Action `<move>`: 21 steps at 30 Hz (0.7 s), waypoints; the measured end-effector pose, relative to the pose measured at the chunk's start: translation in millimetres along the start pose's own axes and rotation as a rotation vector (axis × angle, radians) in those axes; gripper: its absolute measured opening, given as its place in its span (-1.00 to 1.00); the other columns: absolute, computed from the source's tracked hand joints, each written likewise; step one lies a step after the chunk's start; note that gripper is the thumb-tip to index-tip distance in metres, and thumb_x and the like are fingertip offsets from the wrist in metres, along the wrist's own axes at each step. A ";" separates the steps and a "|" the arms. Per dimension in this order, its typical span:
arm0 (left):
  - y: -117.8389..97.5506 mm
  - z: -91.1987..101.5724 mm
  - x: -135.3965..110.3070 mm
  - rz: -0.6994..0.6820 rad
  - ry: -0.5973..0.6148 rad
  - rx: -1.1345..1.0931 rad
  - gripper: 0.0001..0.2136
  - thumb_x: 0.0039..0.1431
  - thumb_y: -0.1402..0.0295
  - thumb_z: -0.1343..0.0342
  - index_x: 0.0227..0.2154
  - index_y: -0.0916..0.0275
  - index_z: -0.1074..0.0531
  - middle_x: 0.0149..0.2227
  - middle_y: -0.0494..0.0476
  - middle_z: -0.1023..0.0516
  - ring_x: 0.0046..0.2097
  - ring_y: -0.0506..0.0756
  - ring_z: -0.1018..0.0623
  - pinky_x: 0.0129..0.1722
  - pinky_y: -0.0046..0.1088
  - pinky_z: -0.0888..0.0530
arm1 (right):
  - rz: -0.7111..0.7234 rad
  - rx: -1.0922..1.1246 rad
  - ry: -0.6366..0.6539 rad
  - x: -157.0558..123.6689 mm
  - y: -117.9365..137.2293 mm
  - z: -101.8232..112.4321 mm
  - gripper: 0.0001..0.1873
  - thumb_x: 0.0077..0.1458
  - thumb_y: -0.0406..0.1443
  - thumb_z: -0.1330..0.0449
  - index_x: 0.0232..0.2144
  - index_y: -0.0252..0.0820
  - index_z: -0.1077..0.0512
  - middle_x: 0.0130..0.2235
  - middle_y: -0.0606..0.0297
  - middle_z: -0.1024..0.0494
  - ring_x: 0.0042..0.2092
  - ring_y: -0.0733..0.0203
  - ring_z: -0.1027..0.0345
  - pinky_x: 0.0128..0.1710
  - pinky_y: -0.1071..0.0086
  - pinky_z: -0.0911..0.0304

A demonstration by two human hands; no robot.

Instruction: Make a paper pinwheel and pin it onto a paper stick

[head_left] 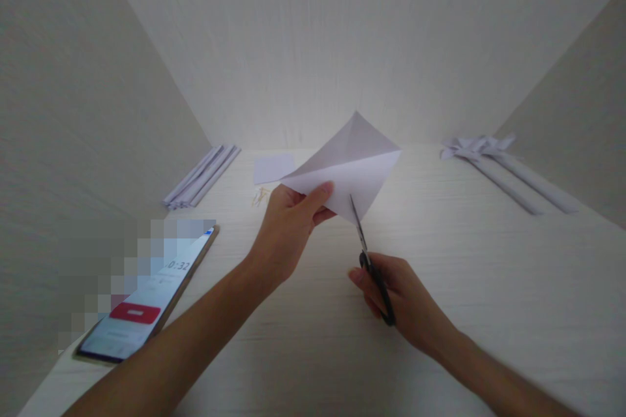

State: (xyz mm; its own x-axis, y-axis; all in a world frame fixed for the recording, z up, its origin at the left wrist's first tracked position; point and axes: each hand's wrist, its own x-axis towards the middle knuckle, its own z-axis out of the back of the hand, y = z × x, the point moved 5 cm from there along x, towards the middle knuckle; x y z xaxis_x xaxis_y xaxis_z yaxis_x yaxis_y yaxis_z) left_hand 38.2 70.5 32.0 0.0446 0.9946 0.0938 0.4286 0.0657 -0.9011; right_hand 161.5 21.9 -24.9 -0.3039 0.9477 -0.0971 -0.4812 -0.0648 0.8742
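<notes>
My left hand pinches a square sheet of white paper by its lower left side, thumb on top and fingers beneath. The paper is held up off the table, turned cornerwise, with a crease running across it from left to right. In my right hand is a pair of scissors with black handles, gripped through the loops. Its blades point up and away, lying at the paper's near corner, with one blade in front of the sheet. Whether the blades have cut into it I cannot tell.
Rolled paper tubes lie at the back left. Two more tubes with frilled paper ends are at the back right. A flat paper piece and small yellowish bands sit behind my left hand. A phone lies at the left.
</notes>
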 end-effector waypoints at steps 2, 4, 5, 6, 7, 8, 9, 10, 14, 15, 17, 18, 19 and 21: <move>0.8 -0.1 0.1 0.006 0.000 -0.004 -0.69 -0.04 0.45 -0.09 -0.16 0.27 -0.37 -0.31 0.13 -0.54 -0.22 0.10 -0.50 -0.17 -0.30 -0.45 | -0.001 -0.007 -0.005 0.3 -0.5 -0.1 -0.58 0.00 -0.04 -0.01 -0.70 -0.18 -0.12 -0.75 0.41 -0.20 -0.68 0.39 -0.03 -0.70 0.47 0.10; 1.4 -0.4 0.2 0.009 -0.001 -0.014 -0.69 -0.04 0.46 -0.08 -0.16 0.28 -0.37 -0.30 0.13 -0.54 -0.23 0.10 -0.51 -0.18 -0.29 -0.45 | -0.005 -0.012 -0.005 0.5 -0.9 -0.4 -0.58 0.01 -0.04 0.00 -0.70 -0.18 -0.12 -0.75 0.41 -0.21 -0.68 0.39 -0.03 -0.70 0.47 0.10; 1.6 -0.5 0.3 0.011 -0.003 -0.019 -0.69 -0.04 0.46 -0.08 -0.15 0.28 -0.37 -0.30 0.13 -0.54 -0.23 0.10 -0.51 -0.18 -0.30 -0.45 | -0.007 -0.013 -0.001 0.6 -1.0 -0.7 -0.58 0.01 -0.04 0.00 -0.70 -0.18 -0.12 -0.75 0.40 -0.22 -0.68 0.39 -0.03 -0.70 0.47 0.10; 1.7 -0.7 0.3 0.013 -0.007 -0.023 -0.69 -0.04 0.47 -0.07 -0.15 0.28 -0.37 -0.30 0.13 -0.54 -0.23 0.09 -0.51 -0.18 -0.30 -0.45 | -0.008 -0.012 0.004 0.7 -1.0 -1.1 -0.58 0.01 -0.04 0.01 -0.71 -0.18 -0.12 -0.75 0.40 -0.22 -0.68 0.39 -0.03 -0.70 0.47 0.10; 1.7 -0.8 0.4 0.015 -0.010 -0.026 -0.69 -0.04 0.47 -0.07 -0.15 0.27 -0.37 -0.30 0.13 -0.54 -0.24 0.09 -0.51 -0.19 -0.30 -0.45 | -0.010 -0.009 0.009 0.8 -1.0 -1.4 -0.58 0.01 -0.04 0.01 -0.71 -0.18 -0.12 -0.75 0.39 -0.22 -0.68 0.38 -0.03 -0.70 0.47 0.09; 1.8 -0.9 0.5 0.017 -0.013 -0.027 -0.69 -0.04 0.48 -0.07 -0.15 0.27 -0.37 -0.30 0.13 -0.54 -0.24 0.09 -0.51 -0.19 -0.30 -0.45 | -0.012 -0.006 0.011 0.9 -1.1 -1.6 -0.58 0.01 -0.04 0.01 -0.71 -0.18 -0.12 -0.75 0.39 -0.22 -0.68 0.38 -0.03 -0.70 0.47 0.09; 1.9 -0.9 0.5 0.020 -0.016 -0.026 -0.69 -0.04 0.48 -0.07 -0.15 0.27 -0.37 -0.30 0.13 -0.54 -0.24 0.09 -0.51 -0.19 -0.30 -0.45 | -0.013 -0.001 0.010 1.0 -1.2 -1.7 -0.57 0.01 -0.04 0.00 -0.71 -0.18 -0.12 -0.75 0.39 -0.22 -0.68 0.38 -0.03 -0.70 0.47 0.09; 1.9 -0.9 0.6 0.022 -0.017 -0.025 -0.68 -0.04 0.48 -0.07 -0.15 0.27 -0.37 -0.30 0.13 -0.54 -0.24 0.09 -0.51 -0.19 -0.30 -0.45 | -0.013 0.006 0.007 1.0 -1.4 -1.6 -0.57 0.01 -0.04 0.00 -0.71 -0.18 -0.12 -0.76 0.39 -0.22 -0.68 0.39 -0.03 -0.70 0.47 0.09; 1.8 -1.1 0.7 0.015 -0.003 -0.033 -0.67 -0.04 0.47 -0.08 -0.14 0.26 -0.36 -0.29 0.13 -0.54 -0.23 0.09 -0.51 -0.17 -0.29 -0.44 | -0.021 0.032 0.007 1.2 -2.2 -2.2 -0.58 0.00 -0.05 -0.01 -0.72 -0.18 -0.13 -0.76 0.40 -0.21 -0.69 0.39 -0.02 -0.71 0.48 0.10; 1.8 -1.1 0.6 0.014 0.000 -0.034 -0.67 -0.04 0.47 -0.08 -0.14 0.25 -0.36 -0.29 0.13 -0.54 -0.22 0.09 -0.51 -0.17 -0.29 -0.44 | -0.025 0.039 0.009 1.2 -2.4 -2.3 -0.58 0.00 -0.05 -0.01 -0.72 -0.18 -0.12 -0.76 0.41 -0.21 -0.69 0.40 -0.01 -0.71 0.48 0.10; 1.7 -0.8 0.3 0.015 0.002 -0.033 -0.67 -0.04 0.46 -0.08 -0.14 0.25 -0.36 -0.28 0.13 -0.54 -0.22 0.09 -0.50 -0.16 -0.29 -0.43 | -0.032 0.054 0.011 1.1 -2.5 -2.5 -0.58 0.00 -0.05 -0.01 -0.72 -0.18 -0.12 -0.76 0.41 -0.21 -0.69 0.40 -0.01 -0.72 0.48 0.10; 1.8 -0.5 0.1 0.018 0.000 -0.029 -0.67 -0.04 0.46 -0.08 -0.14 0.25 -0.36 -0.28 0.13 -0.54 -0.22 0.09 -0.50 -0.16 -0.30 -0.43 | -0.035 0.060 0.011 1.1 -2.6 -2.4 -0.58 -0.01 -0.04 -0.02 -0.72 -0.18 -0.11 -0.76 0.41 -0.21 -0.69 0.40 -0.01 -0.72 0.48 0.10; 1.8 -0.3 0.0 0.020 -0.003 -0.025 -0.68 -0.04 0.46 -0.07 -0.15 0.25 -0.36 -0.28 0.13 -0.53 -0.21 0.09 -0.50 -0.16 -0.30 -0.44 | -0.039 0.065 0.011 1.1 -2.8 -2.4 -0.57 -0.01 -0.04 -0.02 -0.72 -0.18 -0.11 -0.76 0.41 -0.21 -0.69 0.40 0.00 -0.72 0.48 0.10; 1.8 0.1 -0.3 0.024 -0.008 -0.020 -0.68 -0.04 0.46 -0.07 -0.15 0.26 -0.37 -0.28 0.13 -0.53 -0.21 0.09 -0.50 -0.17 -0.31 -0.44 | -0.050 0.080 0.013 1.5 -3.9 -2.6 -0.57 -0.02 -0.04 -0.03 -0.72 -0.18 -0.11 -0.77 0.42 -0.20 -0.69 0.41 0.00 -0.71 0.48 0.10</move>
State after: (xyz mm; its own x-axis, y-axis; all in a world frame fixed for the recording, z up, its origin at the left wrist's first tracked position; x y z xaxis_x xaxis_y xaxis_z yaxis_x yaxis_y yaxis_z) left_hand 38.9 70.4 30.3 0.0474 0.9965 0.0687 0.4455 0.0405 -0.8944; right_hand 160.8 22.7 -29.7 -0.2920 0.9451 -0.1469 -0.4290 0.0078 0.9032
